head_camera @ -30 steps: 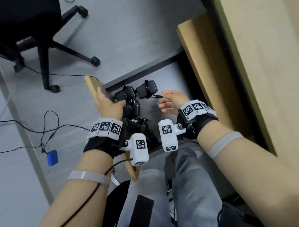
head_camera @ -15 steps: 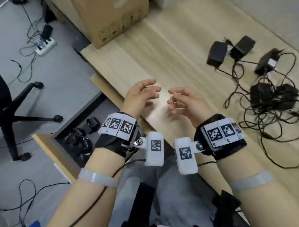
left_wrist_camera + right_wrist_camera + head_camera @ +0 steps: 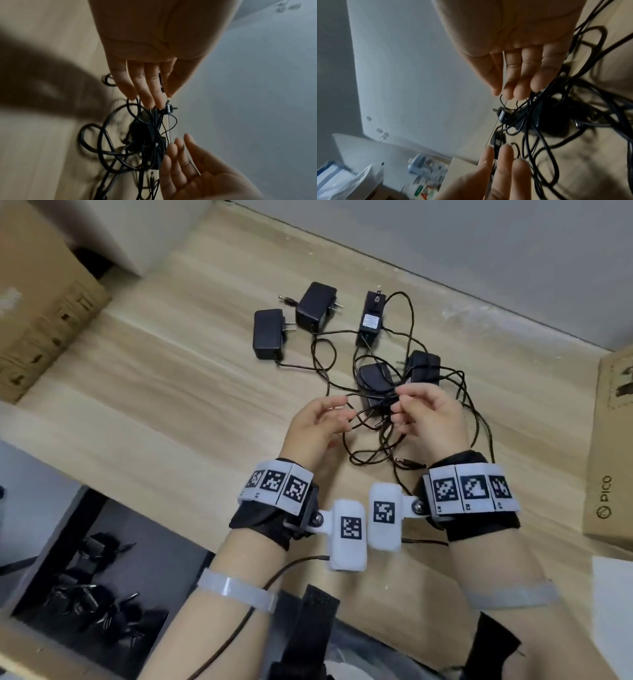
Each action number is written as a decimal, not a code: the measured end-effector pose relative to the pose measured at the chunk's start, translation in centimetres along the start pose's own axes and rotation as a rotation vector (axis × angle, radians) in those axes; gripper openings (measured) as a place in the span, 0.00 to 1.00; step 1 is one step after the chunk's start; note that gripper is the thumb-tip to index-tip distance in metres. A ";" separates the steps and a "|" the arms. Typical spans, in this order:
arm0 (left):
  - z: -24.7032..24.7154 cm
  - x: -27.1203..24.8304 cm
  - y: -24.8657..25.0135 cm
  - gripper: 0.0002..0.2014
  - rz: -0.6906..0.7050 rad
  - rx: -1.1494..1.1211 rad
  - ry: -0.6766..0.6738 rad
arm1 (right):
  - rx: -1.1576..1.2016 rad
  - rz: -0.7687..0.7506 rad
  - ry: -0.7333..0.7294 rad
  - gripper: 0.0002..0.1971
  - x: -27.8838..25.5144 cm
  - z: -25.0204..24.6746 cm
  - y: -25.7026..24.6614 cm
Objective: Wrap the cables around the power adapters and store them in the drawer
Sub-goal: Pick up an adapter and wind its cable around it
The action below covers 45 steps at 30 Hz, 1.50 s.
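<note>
Several black power adapters lie on the wooden table (image 3: pixel 171 405): two at the back left (image 3: pixel 269 333) (image 3: pixel 315 306), one with a white label (image 3: pixel 371 316), and two (image 3: pixel 375 380) (image 3: pixel 424 368) inside a tangle of thin black cables (image 3: pixel 373 440). My left hand (image 3: pixel 318 422) and right hand (image 3: pixel 428 412) hover side by side over the tangle, fingertips at the cables. In the wrist views the fingers of my left hand (image 3: pixel 150 83) and right hand (image 3: pixel 522 70) are nearly straight and grip nothing. The open drawer (image 3: pixel 137 542) at lower left holds several wrapped adapters (image 3: pixel 92 601).
A cardboard box (image 3: pixel 44 302) stands at the table's left end and another, printed PICO (image 3: pixel 613 457), at the right edge. A grey wall (image 3: pixel 479 251) runs behind the table. A loose barrel plug (image 3: pixel 407 463) lies near my right wrist.
Both hands left the drawer, rose over the table and moved forward to the tangled cables. The head view swung from the drawer to the tabletop.
</note>
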<state>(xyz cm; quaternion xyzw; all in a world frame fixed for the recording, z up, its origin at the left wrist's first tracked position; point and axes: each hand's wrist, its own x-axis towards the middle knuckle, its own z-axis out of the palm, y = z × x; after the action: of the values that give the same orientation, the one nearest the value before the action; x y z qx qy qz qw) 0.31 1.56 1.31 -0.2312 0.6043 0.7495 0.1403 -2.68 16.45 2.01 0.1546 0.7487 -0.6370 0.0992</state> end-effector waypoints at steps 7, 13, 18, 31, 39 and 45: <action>2.2 5.7 -0.2 0.17 0.072 0.235 0.119 | -0.348 -0.136 -0.011 0.14 4.2 -0.7 0.8; 2.4 10.2 1.1 0.13 0.034 0.512 -0.015 | -0.699 -0.133 -0.126 0.32 7.3 -0.1 1.3; 3.3 11.4 2.0 0.25 0.096 0.725 -0.261 | -0.767 -0.189 -0.301 0.43 7.5 -0.4 1.1; 3.9 10.9 2.9 0.20 0.082 1.281 -0.356 | -0.600 -0.206 -0.246 0.40 5.9 -0.6 2.3; 2.5 9.7 2.5 0.34 0.104 1.363 -0.321 | -0.660 -0.152 -0.307 0.37 5.5 -1.2 2.6; 1.4 8.8 3.5 0.28 0.037 1.183 -0.272 | -0.696 -0.171 -0.238 0.17 5.5 -2.1 2.9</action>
<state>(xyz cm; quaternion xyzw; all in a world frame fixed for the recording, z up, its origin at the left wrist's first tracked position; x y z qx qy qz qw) -9.16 1.54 -0.05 -0.0055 0.8988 0.3118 0.3080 -6.70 19.47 -2.27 -0.0263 0.9137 -0.3642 0.1785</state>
